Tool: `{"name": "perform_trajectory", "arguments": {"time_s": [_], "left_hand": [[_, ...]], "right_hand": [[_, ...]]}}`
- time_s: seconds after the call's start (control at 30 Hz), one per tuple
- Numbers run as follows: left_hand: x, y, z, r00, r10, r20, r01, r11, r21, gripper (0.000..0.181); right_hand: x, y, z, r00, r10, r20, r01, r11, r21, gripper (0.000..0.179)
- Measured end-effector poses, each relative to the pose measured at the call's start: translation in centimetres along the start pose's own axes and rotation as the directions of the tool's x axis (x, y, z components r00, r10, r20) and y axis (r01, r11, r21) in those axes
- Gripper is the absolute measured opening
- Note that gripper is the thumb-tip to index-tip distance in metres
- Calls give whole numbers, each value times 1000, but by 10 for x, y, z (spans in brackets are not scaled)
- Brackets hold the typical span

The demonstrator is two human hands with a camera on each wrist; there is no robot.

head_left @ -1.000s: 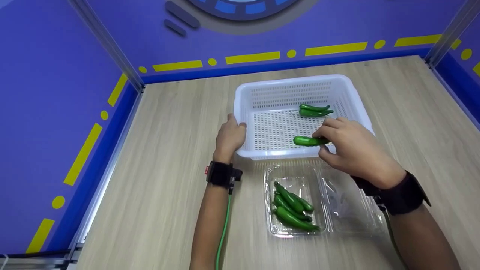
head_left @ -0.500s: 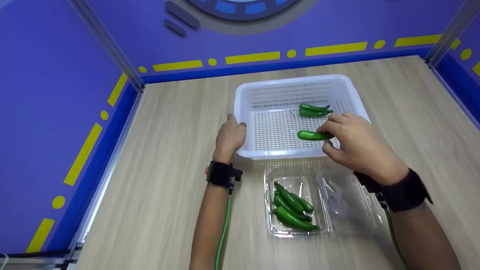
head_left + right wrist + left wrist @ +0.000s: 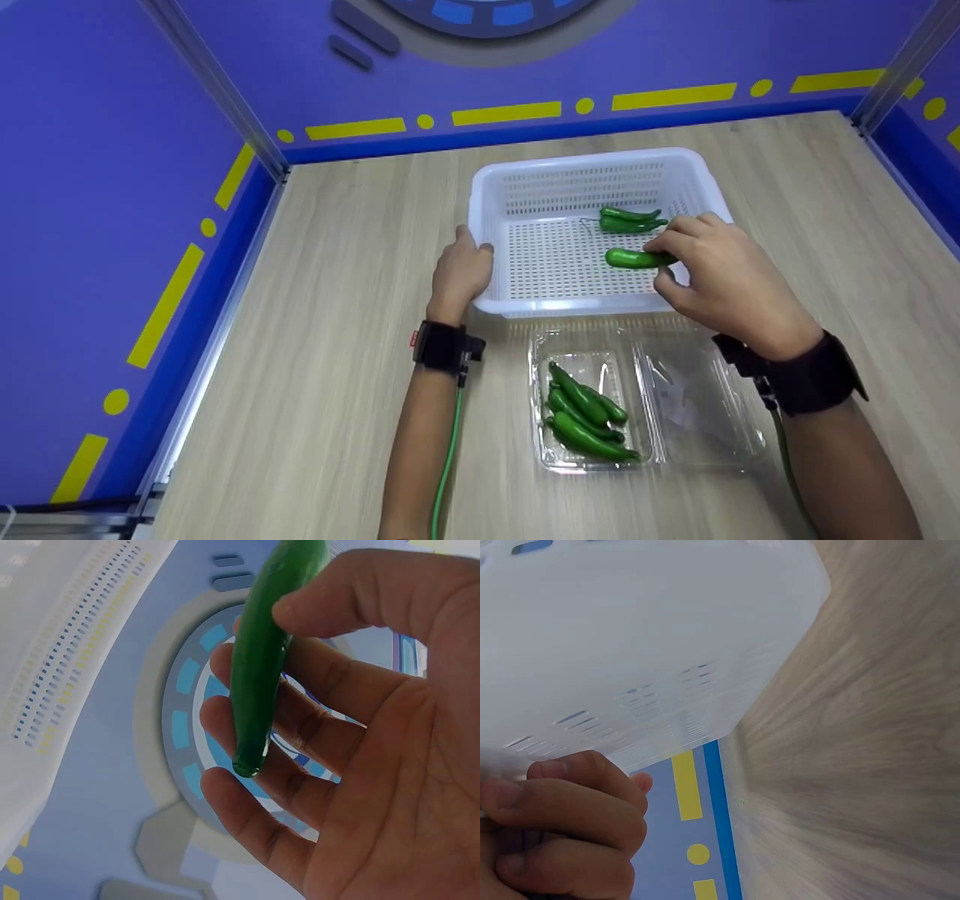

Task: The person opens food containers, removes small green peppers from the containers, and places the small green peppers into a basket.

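My right hand pinches a green chili pepper between thumb and fingers, above the right part of a white perforated basket. The right wrist view shows the thumb pressed on this pepper, with the fingers behind it. With curled fingers, my left hand grips the basket's left rim; in the left wrist view those fingers bend at the basket wall. Two more green peppers lie side by side in the basket near its back right.
Just in front of the basket lies a clear plastic clamshell box, its lid folded out to the right. Several green peppers lie in its left half. Blue-purple panels border the wooden table at back and sides.
My right hand has moved right and away from me, carrying the pepper deeper over the basket. The left hand stays on the rim, and the other peppers have not moved.
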State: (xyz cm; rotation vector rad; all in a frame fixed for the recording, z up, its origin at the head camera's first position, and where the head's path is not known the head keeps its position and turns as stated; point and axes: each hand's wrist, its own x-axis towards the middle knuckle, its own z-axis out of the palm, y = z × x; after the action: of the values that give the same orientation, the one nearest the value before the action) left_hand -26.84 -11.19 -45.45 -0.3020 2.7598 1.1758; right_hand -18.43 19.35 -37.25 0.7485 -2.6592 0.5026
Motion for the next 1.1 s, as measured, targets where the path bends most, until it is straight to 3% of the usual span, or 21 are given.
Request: {"name": "perform_trajectory", "arguments": {"time_s": [0.47, 1.1], "left_hand": [[0, 0, -1, 1000, 21, -11, -21, 998, 51, 61], [0, 1, -1, 1000, -19, 13, 18, 999, 28, 69]], "right_hand": [[0, 11, -3, 999, 26, -27, -26, 1000, 14, 24], [6, 24, 3, 997, 77, -21, -77, 997, 1, 24]]}}
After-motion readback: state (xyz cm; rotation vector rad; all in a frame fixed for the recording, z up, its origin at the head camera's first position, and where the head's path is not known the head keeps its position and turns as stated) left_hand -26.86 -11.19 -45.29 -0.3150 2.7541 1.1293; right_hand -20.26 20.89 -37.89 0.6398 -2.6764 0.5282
